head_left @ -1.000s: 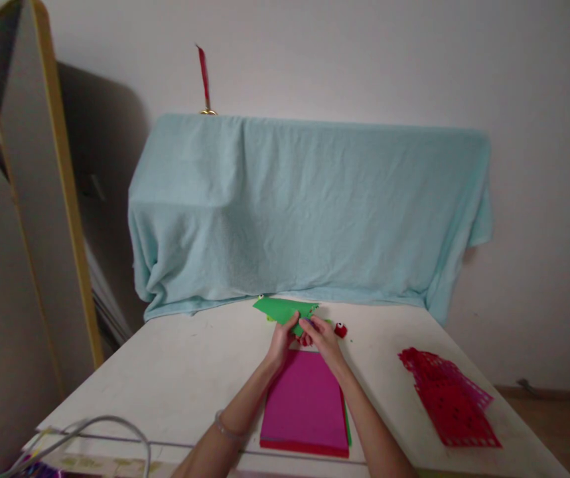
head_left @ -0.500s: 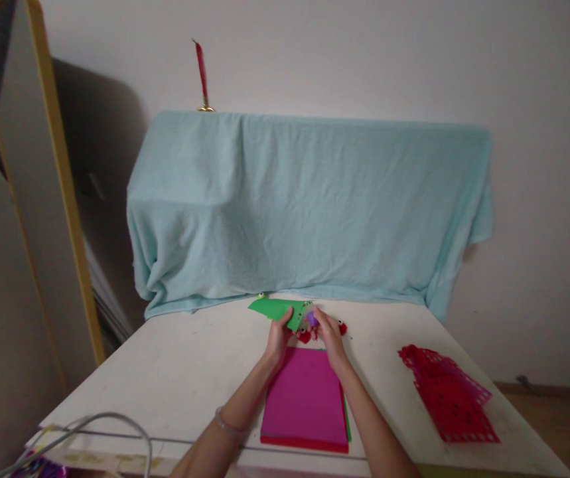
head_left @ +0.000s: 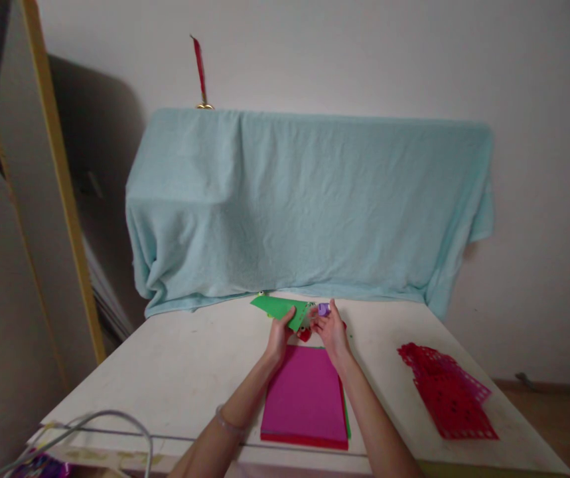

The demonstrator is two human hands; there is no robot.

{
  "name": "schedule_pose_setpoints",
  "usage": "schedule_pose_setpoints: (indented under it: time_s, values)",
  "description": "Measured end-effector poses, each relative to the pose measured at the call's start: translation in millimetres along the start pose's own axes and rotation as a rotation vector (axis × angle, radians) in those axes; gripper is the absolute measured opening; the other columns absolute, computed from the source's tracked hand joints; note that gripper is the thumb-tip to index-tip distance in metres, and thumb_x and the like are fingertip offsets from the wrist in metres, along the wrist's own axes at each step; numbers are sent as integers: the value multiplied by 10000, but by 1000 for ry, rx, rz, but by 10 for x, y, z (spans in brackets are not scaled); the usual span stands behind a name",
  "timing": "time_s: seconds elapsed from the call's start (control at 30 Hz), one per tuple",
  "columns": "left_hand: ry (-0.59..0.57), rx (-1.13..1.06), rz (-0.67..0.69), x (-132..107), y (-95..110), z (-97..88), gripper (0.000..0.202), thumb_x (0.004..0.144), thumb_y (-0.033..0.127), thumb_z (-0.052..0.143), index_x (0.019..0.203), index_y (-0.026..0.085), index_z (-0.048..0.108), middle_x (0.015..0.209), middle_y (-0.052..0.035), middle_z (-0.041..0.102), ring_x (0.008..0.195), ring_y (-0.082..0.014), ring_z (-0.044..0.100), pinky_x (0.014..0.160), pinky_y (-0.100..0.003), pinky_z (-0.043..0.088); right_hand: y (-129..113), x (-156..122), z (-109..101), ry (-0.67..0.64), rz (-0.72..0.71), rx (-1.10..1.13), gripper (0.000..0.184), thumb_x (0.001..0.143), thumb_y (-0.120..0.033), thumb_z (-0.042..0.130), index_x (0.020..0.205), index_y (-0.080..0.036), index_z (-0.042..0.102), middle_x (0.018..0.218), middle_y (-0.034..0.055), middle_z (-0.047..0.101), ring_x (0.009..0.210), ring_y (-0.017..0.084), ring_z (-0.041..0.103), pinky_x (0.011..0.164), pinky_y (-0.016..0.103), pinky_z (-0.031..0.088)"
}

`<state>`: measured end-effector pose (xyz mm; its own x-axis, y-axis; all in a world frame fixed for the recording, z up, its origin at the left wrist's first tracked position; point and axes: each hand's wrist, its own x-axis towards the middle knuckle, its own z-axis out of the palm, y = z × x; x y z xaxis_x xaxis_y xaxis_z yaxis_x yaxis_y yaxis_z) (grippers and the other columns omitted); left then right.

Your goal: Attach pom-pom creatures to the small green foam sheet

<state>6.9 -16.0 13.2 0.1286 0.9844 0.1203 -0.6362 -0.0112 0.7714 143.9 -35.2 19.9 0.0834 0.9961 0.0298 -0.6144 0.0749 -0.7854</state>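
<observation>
In the head view, looks forward and down over a white table (head_left: 190,372), with both hands close together near the far edge. Pinches a green sheet (head_left: 277,307) in the left hand (head_left: 279,335), thumb on top and fingers beneath, with small holes along the sheet's right end. Grips a small purple block (head_left: 324,309) between thumb and fingers of the right hand (head_left: 333,335), just right of the sheet; too small to tell whether touching it. Shows, between the hands, a red piece (head_left: 304,334) with a round eye, partly hidden. Nearer, between the forearms, shows a stack (head_left: 304,395) of sheets, magenta on top, with red and green at the edges. Well to the right, shows red cutouts (head_left: 451,405) full of holes, lying flat. Behind, shows a pale blue towel (head_left: 314,206) hanging down to the table. At lower left, shows a curved grey cable (head_left: 130,419).
</observation>
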Motion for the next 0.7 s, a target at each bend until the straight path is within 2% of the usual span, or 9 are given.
schedule_pose_setpoints:
  time_s: [0.2,0.33,0.43,0.7]
  values:
    - [-34,62,28,-33,21,4,383,744,396,753,954,92,651,894,-104,691,624,-155,608,545,-262,453,-17,2,27,-7,15,-20,575,801,-736,524,866,-174,630,868,143,688,791,253,659,648,331,502]
    - [-9,142,46,-2,-16,-37,381,726,429,744,846,84,638,735,-78,658,518,-145,559,475,-260,414,-40,-12,29,-14,11,-37,574,799,-753,499,861,-194,613,881,139,689,852,275,664,693,363,521]
    - [-1,156,62,7,-30,-50,354,708,415,753,797,100,622,689,-48,641,496,-130,539,481,-257,420,-57,-28,41,-26,7,-50,580,794,-766,488,866,-202,604,887,133,688,859,278,665,688,369,525]
    - [10,134,59,-13,-22,-46,333,702,374,765,859,101,656,791,-58,678,574,-132,571,552,-264,458,-41,-27,73,-39,8,11,544,783,-726,563,857,-191,626,889,110,668,827,241,643,687,345,522]
